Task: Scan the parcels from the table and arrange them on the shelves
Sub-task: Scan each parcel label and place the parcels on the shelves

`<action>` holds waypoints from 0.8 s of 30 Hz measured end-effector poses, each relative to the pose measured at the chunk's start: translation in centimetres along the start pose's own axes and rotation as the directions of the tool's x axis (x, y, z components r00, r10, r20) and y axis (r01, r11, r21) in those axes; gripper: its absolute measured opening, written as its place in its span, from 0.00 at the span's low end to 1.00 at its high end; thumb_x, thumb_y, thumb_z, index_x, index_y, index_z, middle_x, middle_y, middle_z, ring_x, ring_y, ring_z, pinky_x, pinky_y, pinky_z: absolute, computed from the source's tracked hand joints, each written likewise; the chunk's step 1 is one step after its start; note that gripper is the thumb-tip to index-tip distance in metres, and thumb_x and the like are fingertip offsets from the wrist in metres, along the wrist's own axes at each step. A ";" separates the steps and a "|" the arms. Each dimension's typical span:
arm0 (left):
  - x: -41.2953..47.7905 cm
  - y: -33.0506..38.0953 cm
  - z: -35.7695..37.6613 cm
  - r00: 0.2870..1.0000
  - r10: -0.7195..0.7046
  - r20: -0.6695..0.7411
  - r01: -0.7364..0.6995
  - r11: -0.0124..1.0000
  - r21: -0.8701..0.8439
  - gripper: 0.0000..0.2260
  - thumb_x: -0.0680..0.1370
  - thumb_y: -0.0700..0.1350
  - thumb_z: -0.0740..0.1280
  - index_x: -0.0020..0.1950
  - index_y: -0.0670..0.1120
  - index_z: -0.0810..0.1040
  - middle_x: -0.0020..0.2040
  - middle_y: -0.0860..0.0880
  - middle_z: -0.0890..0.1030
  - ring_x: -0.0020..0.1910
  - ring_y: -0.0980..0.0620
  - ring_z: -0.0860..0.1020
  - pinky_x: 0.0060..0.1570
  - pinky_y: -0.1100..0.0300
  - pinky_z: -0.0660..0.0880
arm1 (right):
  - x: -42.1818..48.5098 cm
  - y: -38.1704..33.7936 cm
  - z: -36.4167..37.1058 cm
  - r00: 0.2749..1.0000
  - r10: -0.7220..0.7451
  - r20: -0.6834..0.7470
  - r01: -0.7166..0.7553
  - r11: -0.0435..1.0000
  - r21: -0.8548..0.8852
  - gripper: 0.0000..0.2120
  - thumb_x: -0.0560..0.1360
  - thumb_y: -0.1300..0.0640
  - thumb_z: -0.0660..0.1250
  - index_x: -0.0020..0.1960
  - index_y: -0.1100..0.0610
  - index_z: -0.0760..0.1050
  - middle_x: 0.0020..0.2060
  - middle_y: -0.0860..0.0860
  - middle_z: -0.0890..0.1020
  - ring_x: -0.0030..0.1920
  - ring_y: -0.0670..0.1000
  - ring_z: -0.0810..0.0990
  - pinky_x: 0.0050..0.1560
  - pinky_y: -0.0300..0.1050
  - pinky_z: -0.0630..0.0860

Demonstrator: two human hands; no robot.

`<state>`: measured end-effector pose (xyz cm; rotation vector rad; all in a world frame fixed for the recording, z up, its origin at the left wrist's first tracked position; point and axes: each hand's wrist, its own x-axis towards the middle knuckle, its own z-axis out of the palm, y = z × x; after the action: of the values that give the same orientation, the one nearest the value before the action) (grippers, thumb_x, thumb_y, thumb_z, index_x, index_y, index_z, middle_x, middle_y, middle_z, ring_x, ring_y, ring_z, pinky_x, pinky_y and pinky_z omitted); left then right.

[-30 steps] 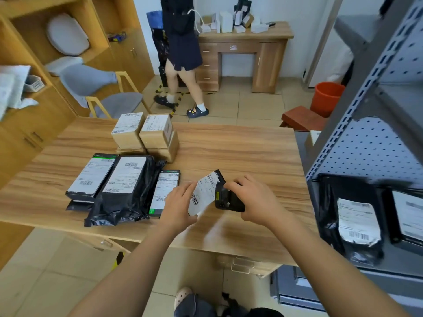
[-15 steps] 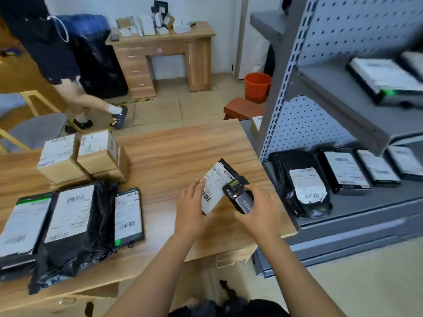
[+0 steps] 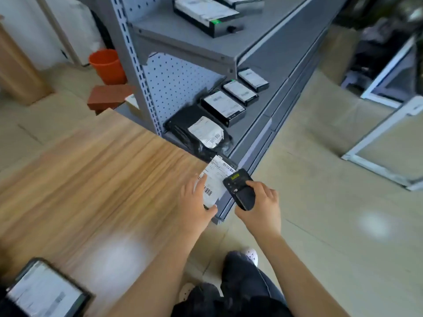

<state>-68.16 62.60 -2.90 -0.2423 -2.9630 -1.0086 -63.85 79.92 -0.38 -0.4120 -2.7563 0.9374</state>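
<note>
My left hand (image 3: 196, 200) grips a small black parcel with a white barcode label (image 3: 216, 179), held over the right corner of the wooden table (image 3: 96, 179). Right beside it, my right hand (image 3: 261, 204) holds a black handheld scanner (image 3: 240, 188), its small screen lit and its head next to the label. The grey metal shelf unit (image 3: 251, 138) stands just beyond. On its lower shelf lie a black poly bag parcel (image 3: 203, 133) and three black boxed parcels (image 3: 223, 108). More labelled boxes (image 3: 206, 14) lie on the upper shelf.
Another labelled parcel (image 3: 43, 291) lies at the table's near left corner. An orange bucket (image 3: 107, 66) and a reddish-brown stool (image 3: 107, 99) stand on the floor behind the shelf's end. A white-framed panel (image 3: 384, 145) lies on the floor to the right.
The view has swung right from the table toward the shelves. Both hands have moved right with the parcel and scanner, now at the table's corner near the lower shelf.
</note>
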 end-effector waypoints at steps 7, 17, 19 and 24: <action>2.7 6.4 5.8 0.976 0.188 0.110 -0.193 0.980 0.040 0.39 0.69 0.51 0.75 0.76 0.48 0.61 0.74 0.47 0.65 0.72 0.46 0.62 0.69 0.50 0.62 | 0.9 6.8 -4.8 0.978 0.184 -0.100 -0.185 0.983 -0.002 0.30 0.64 0.58 0.73 0.64 0.52 0.72 0.58 0.44 0.76 0.56 0.50 0.66 0.47 0.40 0.66; 8.8 20.1 15.9 0.962 0.244 0.120 -0.253 0.965 0.066 0.38 0.67 0.50 0.76 0.74 0.48 0.64 0.72 0.47 0.67 0.66 0.45 0.66 0.64 0.53 0.62 | 9.1 18.7 -13.4 0.965 0.212 -0.157 -0.213 0.977 0.012 0.29 0.64 0.59 0.73 0.64 0.52 0.73 0.58 0.45 0.77 0.56 0.51 0.67 0.47 0.41 0.68; 9.6 22.4 17.6 0.958 0.260 0.123 -0.267 0.962 0.048 0.38 0.67 0.50 0.76 0.74 0.47 0.64 0.72 0.46 0.66 0.67 0.45 0.65 0.65 0.53 0.63 | 10.3 20.8 -14.9 0.962 0.221 -0.162 -0.222 0.975 0.012 0.29 0.64 0.58 0.74 0.64 0.53 0.73 0.58 0.45 0.77 0.56 0.51 0.68 0.46 0.40 0.67; 12.0 26.8 21.1 0.945 0.289 0.153 -0.299 0.953 0.045 0.39 0.69 0.52 0.76 0.75 0.48 0.62 0.74 0.47 0.64 0.69 0.47 0.62 0.66 0.54 0.63 | 13.2 25.2 -17.8 0.950 0.256 -0.178 -0.255 0.966 0.031 0.29 0.64 0.58 0.74 0.65 0.52 0.72 0.57 0.44 0.77 0.56 0.51 0.67 0.45 0.41 0.67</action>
<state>-75.11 98.15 -2.78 -0.7623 -2.9523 -0.8861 -66.39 113.34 -0.83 -0.8268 -2.5745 0.9141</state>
